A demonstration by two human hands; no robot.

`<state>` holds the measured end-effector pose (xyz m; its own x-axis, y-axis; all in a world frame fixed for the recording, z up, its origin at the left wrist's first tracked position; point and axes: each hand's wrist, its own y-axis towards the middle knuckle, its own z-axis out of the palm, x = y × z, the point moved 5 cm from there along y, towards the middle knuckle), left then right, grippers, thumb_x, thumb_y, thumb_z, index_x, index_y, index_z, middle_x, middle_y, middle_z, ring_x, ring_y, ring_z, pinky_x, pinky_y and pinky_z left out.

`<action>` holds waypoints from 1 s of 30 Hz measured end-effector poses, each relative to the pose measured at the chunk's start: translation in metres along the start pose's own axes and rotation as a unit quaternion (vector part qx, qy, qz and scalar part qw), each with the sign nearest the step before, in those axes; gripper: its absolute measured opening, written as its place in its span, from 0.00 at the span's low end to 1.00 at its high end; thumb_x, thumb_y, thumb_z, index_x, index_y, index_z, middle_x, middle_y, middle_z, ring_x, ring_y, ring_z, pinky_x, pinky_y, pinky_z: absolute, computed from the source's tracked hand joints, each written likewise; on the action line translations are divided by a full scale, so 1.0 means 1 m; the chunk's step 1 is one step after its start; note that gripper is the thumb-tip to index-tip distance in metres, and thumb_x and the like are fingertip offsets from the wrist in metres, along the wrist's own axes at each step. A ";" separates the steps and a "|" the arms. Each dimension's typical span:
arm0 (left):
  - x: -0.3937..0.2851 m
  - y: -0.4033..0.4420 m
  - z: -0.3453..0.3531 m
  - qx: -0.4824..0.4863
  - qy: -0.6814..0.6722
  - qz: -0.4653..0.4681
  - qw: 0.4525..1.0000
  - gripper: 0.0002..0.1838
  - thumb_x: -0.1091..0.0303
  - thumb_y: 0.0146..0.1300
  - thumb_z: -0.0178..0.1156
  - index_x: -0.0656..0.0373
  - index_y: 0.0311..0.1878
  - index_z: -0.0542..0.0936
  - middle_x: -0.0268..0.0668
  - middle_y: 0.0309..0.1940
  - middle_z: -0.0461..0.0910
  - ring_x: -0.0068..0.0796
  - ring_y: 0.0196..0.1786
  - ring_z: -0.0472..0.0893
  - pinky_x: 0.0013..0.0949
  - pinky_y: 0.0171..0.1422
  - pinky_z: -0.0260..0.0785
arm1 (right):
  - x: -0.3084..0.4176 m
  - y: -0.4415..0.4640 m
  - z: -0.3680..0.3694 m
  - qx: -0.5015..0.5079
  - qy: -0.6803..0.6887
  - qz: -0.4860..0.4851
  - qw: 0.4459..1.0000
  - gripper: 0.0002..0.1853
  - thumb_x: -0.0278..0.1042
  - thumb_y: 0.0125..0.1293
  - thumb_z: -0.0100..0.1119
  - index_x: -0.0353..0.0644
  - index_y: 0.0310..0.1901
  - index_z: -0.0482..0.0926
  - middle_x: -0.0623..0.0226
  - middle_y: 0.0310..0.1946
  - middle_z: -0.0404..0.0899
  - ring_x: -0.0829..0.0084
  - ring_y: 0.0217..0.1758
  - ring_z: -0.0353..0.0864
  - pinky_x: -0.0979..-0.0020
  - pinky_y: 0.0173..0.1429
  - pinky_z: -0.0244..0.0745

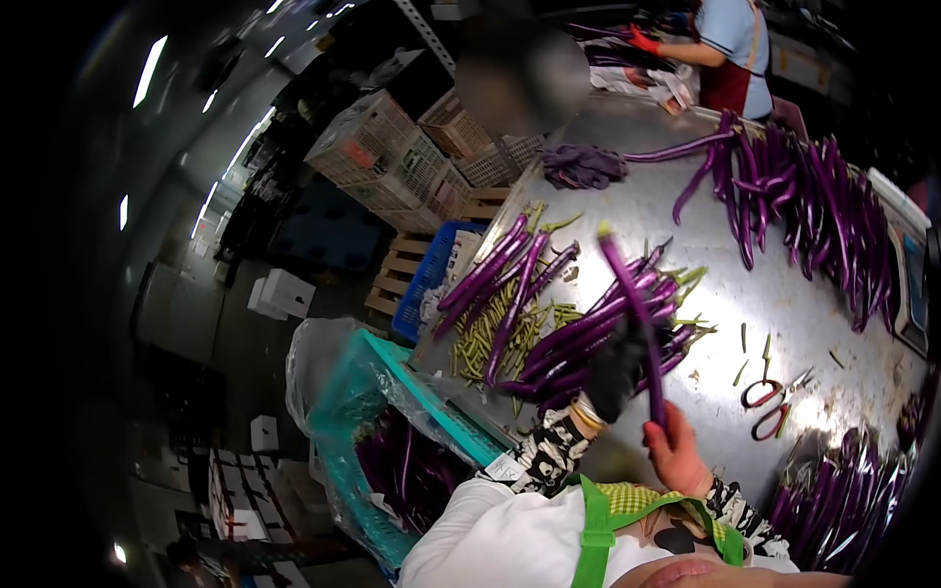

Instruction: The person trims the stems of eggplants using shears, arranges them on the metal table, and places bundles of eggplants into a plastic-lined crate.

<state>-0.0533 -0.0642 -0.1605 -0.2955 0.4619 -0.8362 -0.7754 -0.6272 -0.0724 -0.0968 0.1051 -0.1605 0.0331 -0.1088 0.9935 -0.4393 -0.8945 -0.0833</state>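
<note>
- The bare right grip (676, 451) is wrapping the lower end of one long, slender, glossy purple eggplant (635, 294), which is standing tilted above the near part of the shiny metal worktop (647, 196).
- The black-gloved left grip (618, 367) is blurring beside it, over a loose eggplant pile (578, 343); whether it is holding anything, I cannot tell.
- The eggplant is probably light, fairly stiff, slippery and easily bruised; the middle of its body is offering the safest hold.
- One pair of red-and-black-handled scissors (767, 402) is lying toward the right edge.
- One heap of cut green stems (480, 338) is lying near the left edge.
- One large eggplant bundle (814, 206) is lining the far-right edge, overlapping too much for counting.
</note>
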 end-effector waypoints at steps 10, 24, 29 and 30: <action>-0.021 -0.021 -0.017 -0.048 0.586 0.084 0.805 0.09 0.65 0.61 0.65 0.60 0.40 0.85 0.51 0.46 0.82 0.52 0.52 0.81 0.50 0.59 0.72 | 0.012 0.121 -0.286 -0.364 -0.257 -0.209 0.871 0.25 0.41 0.76 0.56 0.33 0.67 0.70 0.58 0.56 0.80 0.71 0.56 0.77 0.71 0.63 0.70; 0.011 -0.012 -0.042 -0.080 0.803 0.136 0.575 0.34 0.53 0.63 0.66 0.62 0.68 0.73 0.56 0.58 0.78 0.59 0.59 0.78 0.55 0.66 0.67 | -0.043 0.159 -0.507 -0.393 -0.507 -0.004 0.767 0.35 0.55 0.67 0.61 0.40 0.68 0.71 0.53 0.59 0.80 0.58 0.60 0.80 0.64 0.64 0.72; 0.014 -0.010 -0.042 -0.105 0.814 0.074 0.567 0.52 0.35 0.54 0.66 0.64 0.73 0.64 0.55 0.64 0.74 0.55 0.69 0.70 0.58 0.76 0.53 | -0.050 0.081 -0.311 -0.363 -0.324 0.041 0.873 0.46 0.64 0.62 0.65 0.32 0.69 0.66 0.50 0.46 0.84 0.52 0.49 0.84 0.59 0.56 0.77; 0.017 -0.013 -0.041 -0.105 0.826 0.076 0.549 0.59 0.30 0.49 0.67 0.64 0.74 0.61 0.55 0.66 0.71 0.56 0.71 0.67 0.60 0.79 0.48 | -0.056 0.063 -0.274 -0.352 -0.335 0.103 0.868 0.46 0.64 0.62 0.65 0.33 0.70 0.65 0.50 0.47 0.83 0.52 0.51 0.84 0.59 0.57 0.77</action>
<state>-0.0254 -0.0739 -0.1954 0.6950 -0.6960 -0.1805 -0.6799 -0.7178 0.1500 -0.3726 0.1735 -0.2002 0.2999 -0.6736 0.6755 -0.9295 -0.3657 0.0480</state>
